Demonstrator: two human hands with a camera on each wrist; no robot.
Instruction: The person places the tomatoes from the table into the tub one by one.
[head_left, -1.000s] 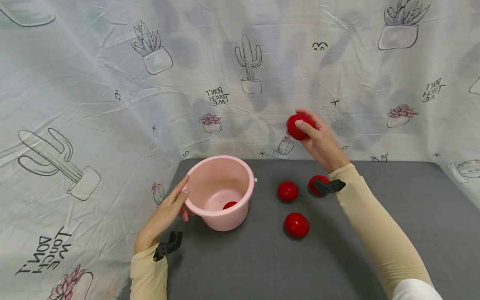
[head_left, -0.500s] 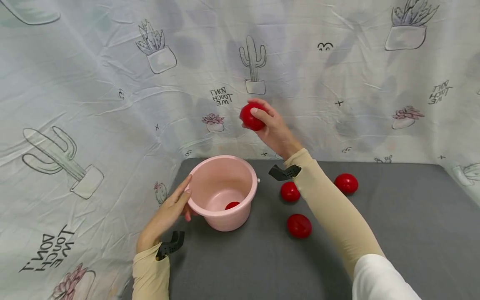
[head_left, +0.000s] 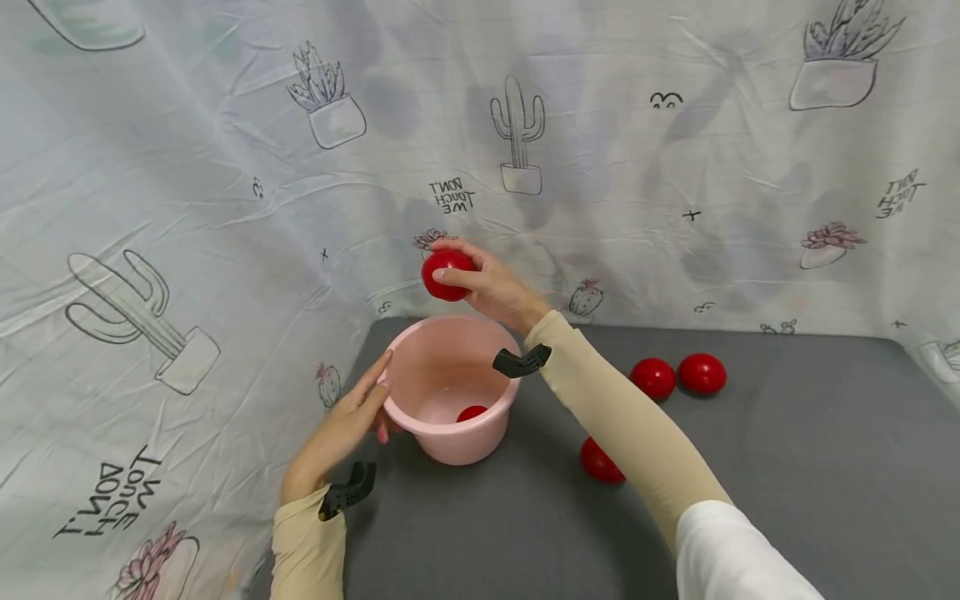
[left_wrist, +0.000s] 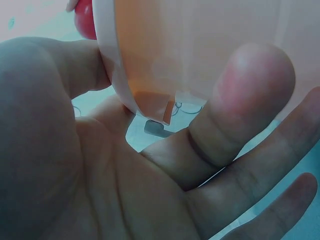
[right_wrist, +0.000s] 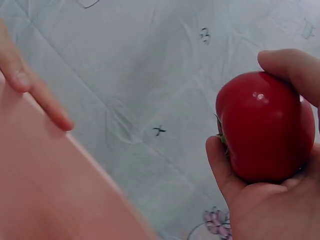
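Observation:
My right hand (head_left: 501, 290) holds a red tomato (head_left: 442, 275) in the air above the back of a pink bucket (head_left: 461, 443). In the right wrist view, fingers and thumb wrap around the tomato (right_wrist: 265, 127), and a bit of green stem shows. At the bucket's left side, my left hand (head_left: 341, 429) grips the rim; the left wrist view shows the thumb at the rim and other fingers along the outer wall. Another tomato (head_left: 472, 413) lies inside the bucket, partly hidden by the front rim.
Two tomatoes sit close together on the grey table (head_left: 810, 467), one tomato (head_left: 652, 379) left of the other tomato (head_left: 702, 374). Nearer the front, a third tomato (head_left: 600, 461) is partly covered by the right sleeve. A cactus-print cloth (head_left: 600, 150) hangs behind and at left.
My right hand has carried the tomato leftward from over the table, then lowered it above the bucket. My left hand stays on the rim. One table tomato now sits farther right, beside another.

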